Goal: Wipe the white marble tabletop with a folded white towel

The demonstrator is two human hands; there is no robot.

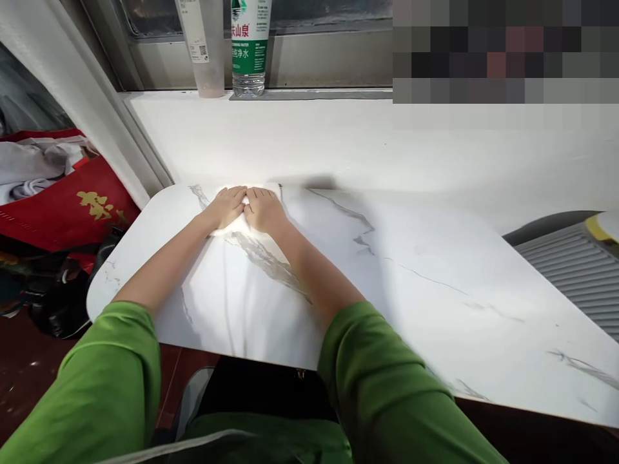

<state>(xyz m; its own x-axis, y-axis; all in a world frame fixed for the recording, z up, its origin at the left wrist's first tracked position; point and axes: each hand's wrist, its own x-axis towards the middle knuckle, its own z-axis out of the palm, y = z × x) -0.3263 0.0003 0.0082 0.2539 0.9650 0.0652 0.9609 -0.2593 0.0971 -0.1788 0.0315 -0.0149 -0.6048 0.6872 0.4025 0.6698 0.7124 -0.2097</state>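
Both my arms, in green sleeves, reach forward over a white marble-patterned table (435, 270). My left hand (226, 206) and my right hand (264, 209) lie side by side near the table's far edge, fingers stretched flat and touching each other. They press down on what looks like a thin white cloth or sheet (227, 283), which runs back towards me with faint lengthwise creases. It is hard to tell apart from the tabletop. Neither hand grips anything.
A white windowsill (314, 135) runs behind the table, with a green-labelled water bottle (249, 48) and a clear bottle (203, 48) on it. A red bag (72, 200) holding clothes sits at the left. A grey ribbed surface (575, 270) lies at the right.
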